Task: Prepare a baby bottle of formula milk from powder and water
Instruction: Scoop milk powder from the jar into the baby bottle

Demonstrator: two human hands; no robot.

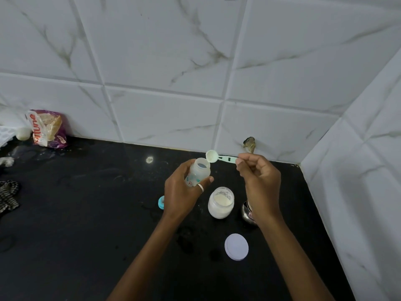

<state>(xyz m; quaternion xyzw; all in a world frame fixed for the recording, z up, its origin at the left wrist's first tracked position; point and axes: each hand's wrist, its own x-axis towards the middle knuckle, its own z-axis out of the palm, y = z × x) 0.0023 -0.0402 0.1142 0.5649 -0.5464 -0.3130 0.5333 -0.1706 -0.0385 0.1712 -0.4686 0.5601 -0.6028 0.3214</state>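
My left hand (181, 195) grips a translucent baby bottle (198, 172), lifted off the black counter (86, 213) and tilted, its mouth uncapped. My right hand (259, 181) pinches the handle of a pale green measuring scoop (213, 157). The scoop's bowl sits at the bottle's rim and faces me, dusted with white powder. Below the hands stands an uncapped jar of white formula powder (221, 202). Its white round lid (236, 247) lies flat on the counter nearer to me. A teal bottle cap part (161, 202) peeks out behind my left wrist.
A small steel cup (246, 210) stands right of the jar, partly hidden by my right wrist. A purple food packet (48, 128) and a small white container (22, 133) sit at the far left by the tiled wall. A striped cloth (8, 194) lies at the left edge.
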